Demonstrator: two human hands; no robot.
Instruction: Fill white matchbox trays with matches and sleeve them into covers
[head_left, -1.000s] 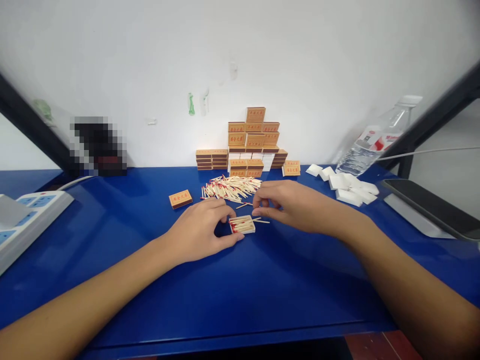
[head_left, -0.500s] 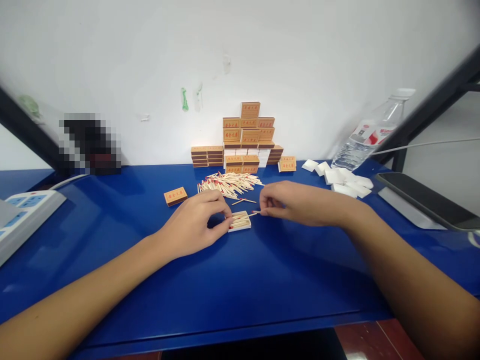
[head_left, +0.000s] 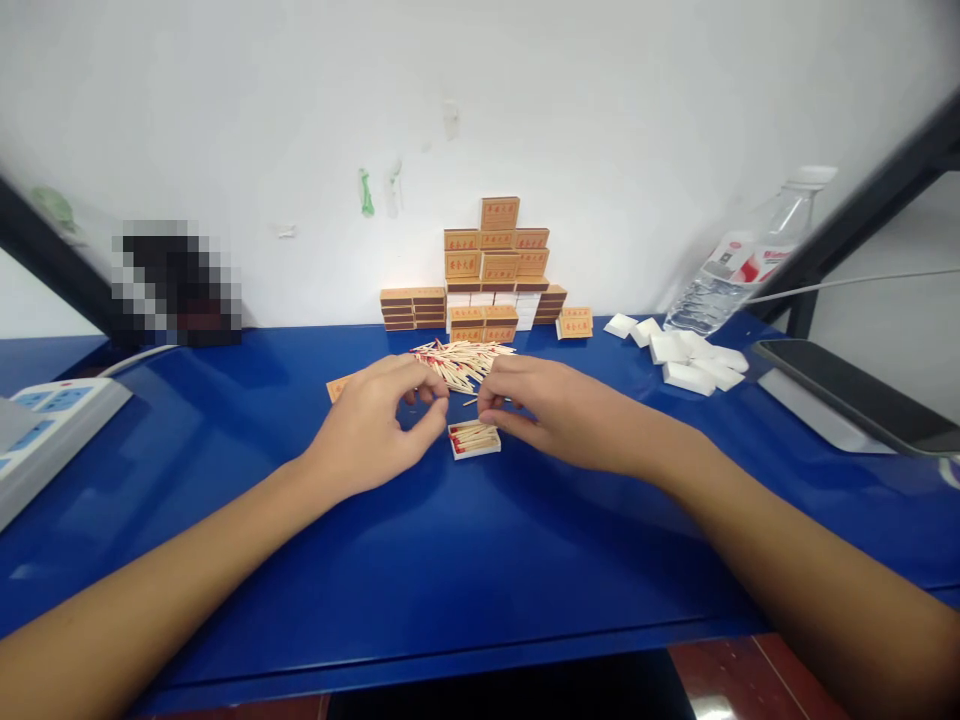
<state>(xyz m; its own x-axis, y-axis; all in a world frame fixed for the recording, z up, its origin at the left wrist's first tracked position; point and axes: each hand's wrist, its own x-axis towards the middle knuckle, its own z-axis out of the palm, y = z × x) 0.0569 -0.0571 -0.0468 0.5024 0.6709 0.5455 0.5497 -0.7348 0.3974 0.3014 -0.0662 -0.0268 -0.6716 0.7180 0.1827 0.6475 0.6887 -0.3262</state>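
A small white matchbox tray [head_left: 477, 455] lies on the blue table, holding several red-headed matches [head_left: 471, 437]. My left hand [head_left: 382, 420] is curled just left of the tray, thumb and forefinger tips together; anything between them is too small to make out. Over the tray's right end, my right hand [head_left: 551, 410] is closed in a pinch on a match, mostly hidden by the fingers. Behind both hands lies a heap of loose matches [head_left: 469, 362]. A printed orange matchbox cover [head_left: 337, 385] is partly hidden behind my left hand.
Printed matchboxes [head_left: 499, 265] are stacked against the wall. To the right are several white trays [head_left: 690, 375], a plastic water bottle [head_left: 739, 265] leaning on the wall, and a black phone [head_left: 862, 395] on a white block. A power strip [head_left: 45, 440] stands at the left.
My right hand has moved left with the match, to the tray's edge. My left hand has drawn back from the tray, slightly left and up, uncovering its left end.
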